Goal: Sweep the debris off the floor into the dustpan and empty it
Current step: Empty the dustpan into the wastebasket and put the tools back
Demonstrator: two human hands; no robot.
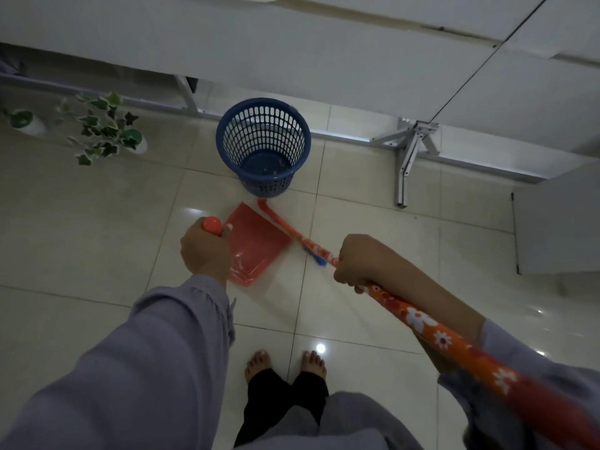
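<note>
Head view | red dustpan flat on tiles | left hand grips its handle | right hand grips floral broom

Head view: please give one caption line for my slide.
Left hand grips red plastic dustpan's handle, right hand grips orange flowered broom, before blue perforated plastic basket.

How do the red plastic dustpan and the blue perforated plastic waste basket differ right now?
The red plastic dustpan is flat and shallow with solid walls; the blue perforated plastic waste basket is tall and round, with slotted walls. The dustpan is held by its handle in the left hand; the basket stands free on the tiled floor, untouched. The dustpan lies nearer the person, the basket beyond it. Both are plastic.
</note>
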